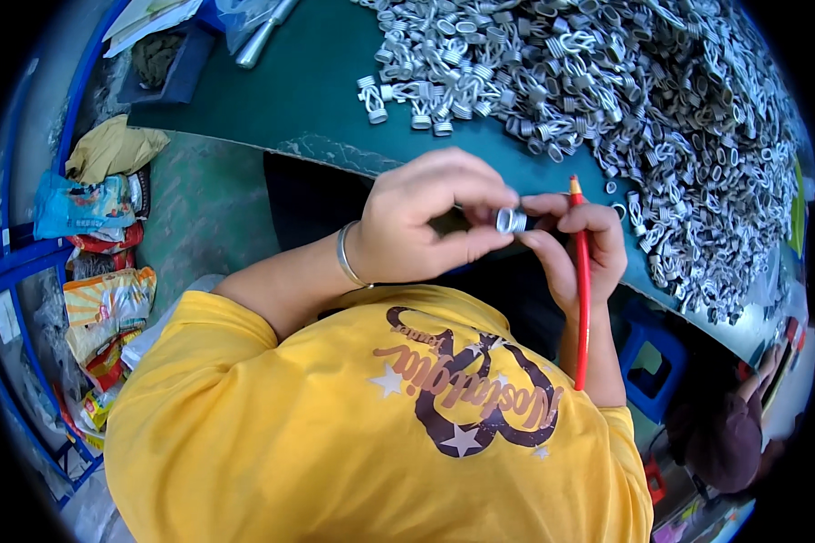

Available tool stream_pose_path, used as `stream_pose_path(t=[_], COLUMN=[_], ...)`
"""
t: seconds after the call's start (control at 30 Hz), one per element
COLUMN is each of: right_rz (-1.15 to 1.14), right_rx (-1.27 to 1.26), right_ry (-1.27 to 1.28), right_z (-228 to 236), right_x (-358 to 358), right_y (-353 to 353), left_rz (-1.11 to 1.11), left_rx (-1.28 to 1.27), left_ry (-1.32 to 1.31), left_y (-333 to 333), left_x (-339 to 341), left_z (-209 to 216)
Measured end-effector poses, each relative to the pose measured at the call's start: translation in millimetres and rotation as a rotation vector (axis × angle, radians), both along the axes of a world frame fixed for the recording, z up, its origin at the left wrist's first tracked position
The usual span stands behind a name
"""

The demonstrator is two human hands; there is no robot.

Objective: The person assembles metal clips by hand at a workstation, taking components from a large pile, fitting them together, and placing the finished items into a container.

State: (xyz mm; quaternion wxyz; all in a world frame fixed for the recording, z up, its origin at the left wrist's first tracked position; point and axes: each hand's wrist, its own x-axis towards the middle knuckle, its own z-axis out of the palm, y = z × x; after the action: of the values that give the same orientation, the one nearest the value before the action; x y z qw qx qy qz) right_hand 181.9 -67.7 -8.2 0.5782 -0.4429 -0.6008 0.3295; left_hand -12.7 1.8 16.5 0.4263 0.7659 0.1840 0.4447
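Observation:
Between both hands, over the near table edge, is a small silvery metal part (511, 221) with a ribbed, ring-like end. My left hand (430, 217), with a bangle at the wrist, pinches it between thumb and fingers from the left. My right hand (587, 244) is closed, its thumb and fingertips touching the part's right side. A red pencil (583, 308) is also held in my right hand, upright in the picture with its tip toward the table. Part of the metal piece is hidden by my fingers.
A large heap of similar grey metal parts (589, 81) covers the right of the green table (317, 72). A blue bin (177, 77) and a metal tool (258, 41) lie far left. Bags (109, 308) line a blue rack. A blue stool (652, 362) and another person (720, 443) are right.

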Motion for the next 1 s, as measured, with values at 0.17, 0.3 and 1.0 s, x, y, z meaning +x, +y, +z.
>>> stream_pose_path(t=[0.17, 0.3, 1.0], right_rz=[-0.059, -0.073, -0.106], right_rx=[-0.055, -0.039, 0.023], right_ry=[0.09, 0.016, -0.114], right_z=[5, 4, 5], right_x=[2, 1, 1], right_y=[-4, -4, -2], left_rz=[-0.217, -0.087, 0.528], left_rx=[0.136, 0.167, 0.072], left_ry=[0.224, 0.365, 0.195], left_y=[-11, -22, 33], left_x=[-17, -19, -48], left_z=[-17, -38, -1])
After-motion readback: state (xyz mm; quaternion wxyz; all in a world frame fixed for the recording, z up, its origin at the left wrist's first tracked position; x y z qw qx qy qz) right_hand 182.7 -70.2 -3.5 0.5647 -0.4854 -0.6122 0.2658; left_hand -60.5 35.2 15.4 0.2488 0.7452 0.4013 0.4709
